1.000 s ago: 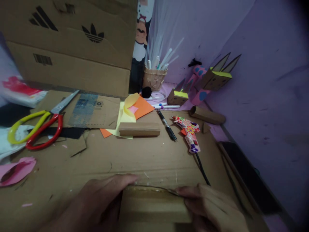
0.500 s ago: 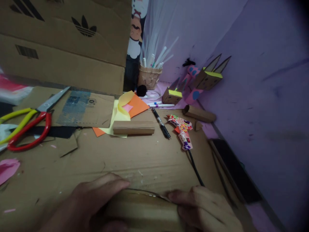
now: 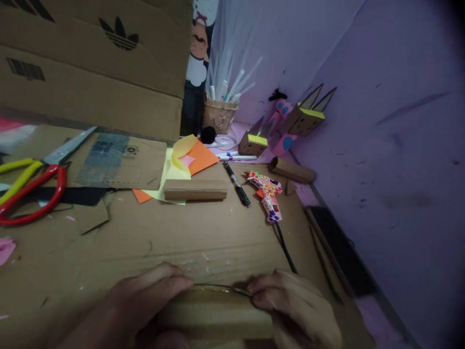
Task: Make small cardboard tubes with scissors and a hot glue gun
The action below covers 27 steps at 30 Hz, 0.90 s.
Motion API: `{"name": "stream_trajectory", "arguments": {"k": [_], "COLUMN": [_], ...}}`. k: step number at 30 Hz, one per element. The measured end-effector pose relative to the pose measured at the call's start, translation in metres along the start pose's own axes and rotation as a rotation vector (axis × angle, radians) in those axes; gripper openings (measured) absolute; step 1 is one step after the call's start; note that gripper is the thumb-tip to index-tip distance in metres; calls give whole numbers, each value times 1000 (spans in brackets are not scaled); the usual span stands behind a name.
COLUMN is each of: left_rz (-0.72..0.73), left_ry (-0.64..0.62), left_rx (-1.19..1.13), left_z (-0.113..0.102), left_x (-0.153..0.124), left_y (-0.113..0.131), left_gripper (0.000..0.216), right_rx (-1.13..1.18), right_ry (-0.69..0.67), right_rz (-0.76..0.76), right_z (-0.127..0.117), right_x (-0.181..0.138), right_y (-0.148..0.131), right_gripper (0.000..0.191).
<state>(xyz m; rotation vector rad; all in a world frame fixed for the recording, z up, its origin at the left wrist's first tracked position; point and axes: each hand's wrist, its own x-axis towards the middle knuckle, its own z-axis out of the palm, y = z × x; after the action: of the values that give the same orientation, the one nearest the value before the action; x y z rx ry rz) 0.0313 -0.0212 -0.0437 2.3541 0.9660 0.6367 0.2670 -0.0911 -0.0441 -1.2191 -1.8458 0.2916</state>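
At the bottom middle lies a bent piece of cardboard [image 3: 218, 315], its curved top edge showing a thin shiny line. My left hand [image 3: 145, 300] grips its left end, fingers closed along that edge and the thumb underneath. The right end is pinched by my right hand [image 3: 290, 305], its fingertips pressed on the same edge. The cardboard's lower part runs out of view. Beyond my right hand, a flower-patterned glue gun [image 3: 267, 191] lies with its black cord leading down toward that hand.
Scissors [image 3: 54, 167] with red and yellow handles lie at the left on flat cardboard. Farther back are a folded cardboard strip [image 3: 195, 189], a black pen [image 3: 236, 184], coloured paper [image 3: 199, 157] and a cardboard tube [image 3: 292, 170]. A black phone-like slab [image 3: 339, 249] rests along the wall.
The view has shifted slightly, so the background things sit a little farther left. My right hand's fingers have moved a little along the cardboard edge; both hands still hold it.
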Motion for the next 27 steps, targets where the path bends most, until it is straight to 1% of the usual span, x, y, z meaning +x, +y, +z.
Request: {"name": "stream_trajectory", "arguments": {"k": [5, 7, 10, 12, 13, 15, 17, 18, 21, 23, 25, 27], "left_rz": [28, 70, 149, 175, 180, 188, 181, 181, 180, 153, 135, 155], "left_ry": [26, 2, -41, -20, -8, 3, 16, 18, -17, -7, 36, 55], "left_rx": [46, 85, 164, 203, 212, 222, 226, 220, 175, 145, 92, 39], "left_z": [1, -1, -4, -5, -5, -5, -4, -3, 0, 2, 5, 7], "left_x": [-5, -5, -4, -5, -5, -7, -7, -7, -5, -4, -4, -3], "left_y": [-5, -6, -8, -10, -11, -12, -11, -10, -6, -4, -4, -3], "left_gripper": [31, 33, 41, 46, 48, 49, 46, 42, 29, 24, 20, 18], "right_rx": [13, -6, -20, -13, -4, 15, 33, 22, -41, -38, 6, 44], "right_ry": [29, 62, 24, -23, -11, 29, 26, -3, -127, -209, -253, -241], "right_rz": [-24, -32, -56, -81, -87, -36, 21, 37, 28, -8, -25, 10], "right_z": [3, 4, 3, 2, 2, 2, 3, 3, 4, 4, 6, 7], "right_x": [-3, -3, -3, -2, -3, -6, -10, -11, -14, -12, -10, -8], "right_y": [5, 6, 8, 7, 6, 5, 4, 4, 7, 10, 11, 10], "right_gripper": [30, 30, 30, 31, 31, 31, 31, 32, 40, 44, 41, 34]}}
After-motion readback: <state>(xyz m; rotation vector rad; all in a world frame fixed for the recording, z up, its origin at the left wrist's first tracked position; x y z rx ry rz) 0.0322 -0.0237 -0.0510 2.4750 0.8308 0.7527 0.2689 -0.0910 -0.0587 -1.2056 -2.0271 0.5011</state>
